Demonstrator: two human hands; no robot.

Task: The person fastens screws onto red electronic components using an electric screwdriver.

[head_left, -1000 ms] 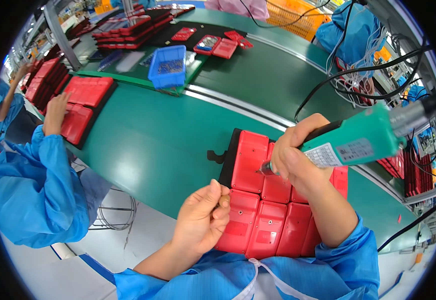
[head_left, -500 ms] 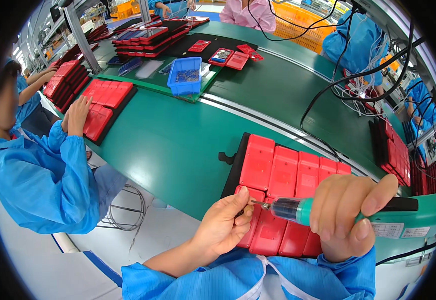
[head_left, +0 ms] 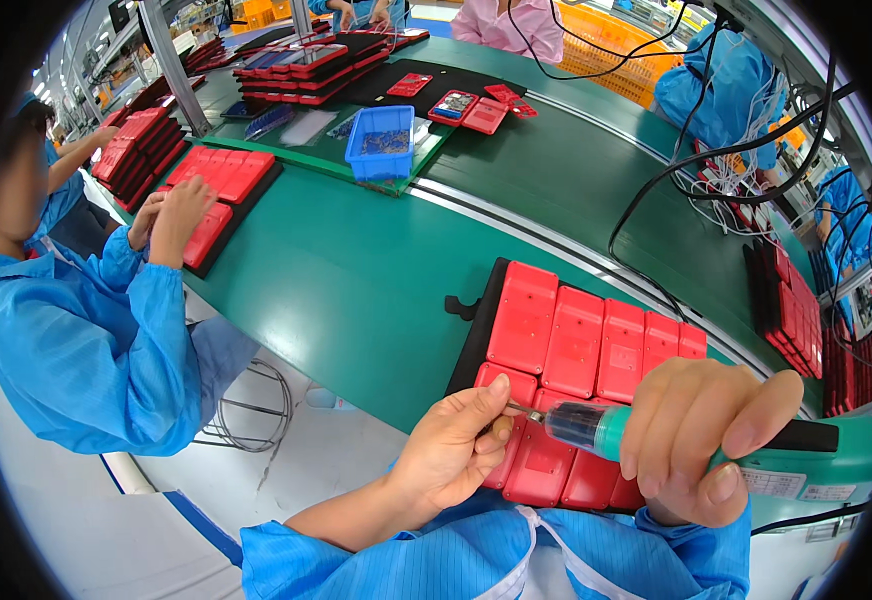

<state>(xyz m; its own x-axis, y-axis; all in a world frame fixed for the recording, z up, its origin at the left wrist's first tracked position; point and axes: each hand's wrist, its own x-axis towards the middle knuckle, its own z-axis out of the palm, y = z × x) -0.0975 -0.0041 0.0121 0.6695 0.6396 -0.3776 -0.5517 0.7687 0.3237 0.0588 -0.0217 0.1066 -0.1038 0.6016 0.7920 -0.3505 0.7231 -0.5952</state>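
My right hand [head_left: 701, 430] is wrapped round a green electric screwdriver [head_left: 611, 430] with a dark, see-through nose. The tool lies almost level, its thin metal bit [head_left: 523, 408] pointing left. Thumb and forefinger of my left hand [head_left: 453, 445] are pinched together at the tip of that bit. Whatever sits between those fingertips is too small to make out. Just beyond and beneath both hands, red rectangular cases [head_left: 573, 340] lie in rows on a black tray [head_left: 477, 335]. My hands and the tool hide part of the nearer row.
On the left a co-worker in blue [head_left: 106, 340] handles another tray of red cases [head_left: 221, 172]. Farther back stand a blue bin [head_left: 381, 172] of small parts and stacked red cases [head_left: 296, 75]. Black cables [head_left: 628, 215] hang at the right, near stacked trays [head_left: 786, 310].
My hands and the screwdriver keep nearly the same pose. The view has shifted slightly. The co-worker's nearer hand at the left has lifted a little off the red cases.
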